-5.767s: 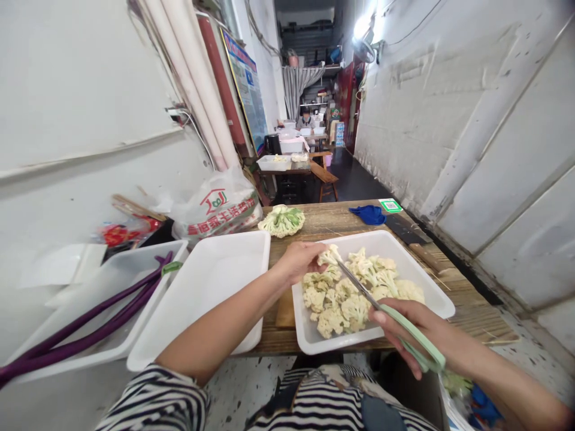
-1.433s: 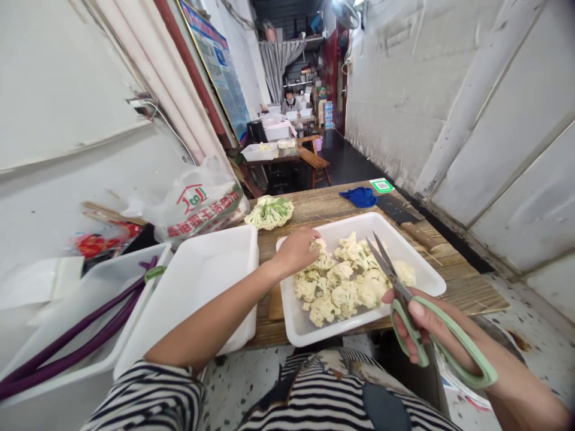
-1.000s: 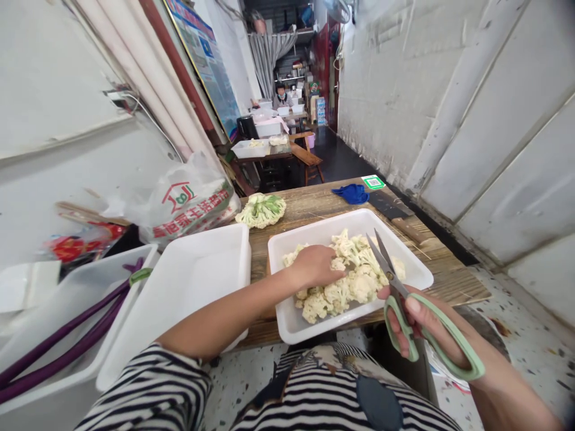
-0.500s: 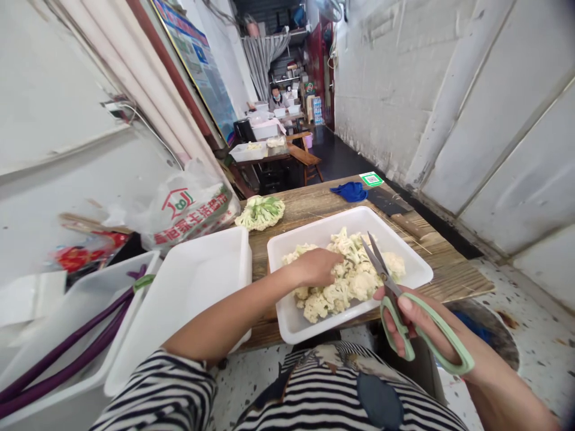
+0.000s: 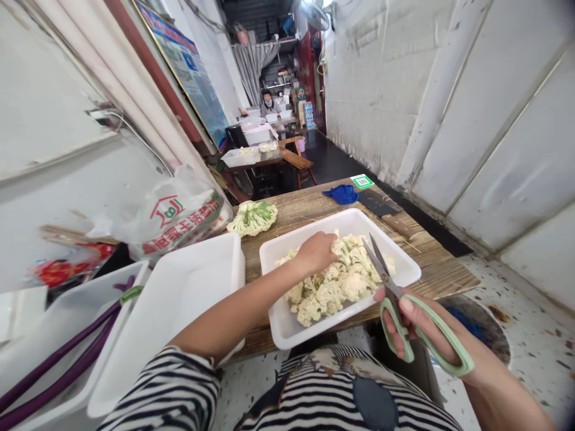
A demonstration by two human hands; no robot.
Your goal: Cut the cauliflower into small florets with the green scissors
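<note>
A white plastic tray (image 5: 283,338) holds a heap of cut cauliflower florets (image 5: 330,296). Over its back left part, my left hand (image 5: 315,252) reaches in with its fingers bent together on a cauliflower floret; the fingertips are hidden. My right hand (image 5: 417,326) grips scissors (image 5: 442,341) with pale green handles at the tray's right front corner. Their blades stand slightly apart and point up and away over the florets. A larger piece of cauliflower (image 5: 253,218) lies on the wooden table (image 5: 296,206), behind the tray to the left.
At the left are a white tub (image 5: 197,281), a bin with long purple eggplants (image 5: 85,359) and a plastic bag (image 5: 177,215). A cleaver (image 5: 380,203) and a blue cloth (image 5: 341,193) lie behind the tray. Farther back, a person (image 5: 269,105) sits beyond a stool (image 5: 296,158).
My left hand has risen a little and shifted slightly away from me among the florets. My right hand holds the scissors almost still. The view has turned slightly right.
</note>
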